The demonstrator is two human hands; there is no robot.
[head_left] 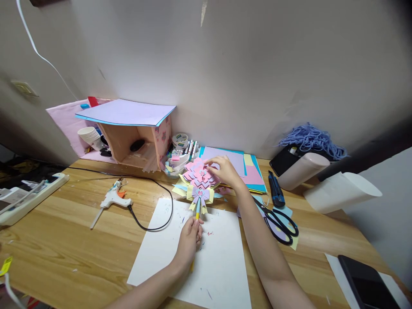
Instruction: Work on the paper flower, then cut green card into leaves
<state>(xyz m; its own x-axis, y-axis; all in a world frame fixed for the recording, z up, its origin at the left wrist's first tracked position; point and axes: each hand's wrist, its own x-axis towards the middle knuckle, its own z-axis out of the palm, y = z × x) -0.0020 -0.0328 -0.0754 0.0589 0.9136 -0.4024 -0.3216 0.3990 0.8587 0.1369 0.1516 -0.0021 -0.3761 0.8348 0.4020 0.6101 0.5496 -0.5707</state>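
My left hand [189,238] is wrapped round the yellow stick of a paper flower [201,173], which I hold upright over a large white sheet of paper [222,266]. Layered pink petals form the flower's top, with lilac, yellow and pale blue folded pieces beneath. At the top right of the petals, my right hand [221,170] has its thumb and fingers bent in a pinch at the pink paper. Whether a petal is gripped between those fingertips is hard to see. Small coloured paper scraps lie behind the flower.
A white glue gun [114,197] with a black cord lies left. Black-handled scissors [280,223] and a blue cutter [276,189] lie right. Behind stand a cardboard box [135,141], a marker tray [180,161] and coloured sheets [254,171]. Paper rolls [341,193] and a phone [370,281] are far right.
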